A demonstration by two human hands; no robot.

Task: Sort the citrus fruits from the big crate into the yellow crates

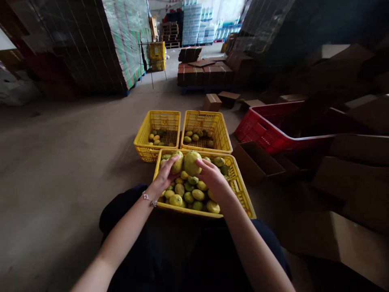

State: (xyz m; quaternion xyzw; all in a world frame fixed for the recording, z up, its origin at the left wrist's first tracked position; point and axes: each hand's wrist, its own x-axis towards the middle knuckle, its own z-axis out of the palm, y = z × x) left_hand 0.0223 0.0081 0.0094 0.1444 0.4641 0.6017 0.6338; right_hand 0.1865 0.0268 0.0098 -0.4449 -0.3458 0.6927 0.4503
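My left hand [164, 176] is closed around a yellow-green lemon [177, 163]. In my right hand [212, 176] is another lemon [192, 163], rounder and side by side with the first. Both are held up over the front yellow plastic crate [244, 192], between my knees. Inside that crate lie many loose lemons [198, 195], some yellow and some green, partly covered by my hands.
Behind the front crate stand a left yellow crate [142, 140] and a right yellow crate [224, 134], each with several lemons at the bottom. To the right are a red crate [258, 132] and open cardboard boxes [257, 164]. Wrapped pallet stacks [129, 40] rise farther back.
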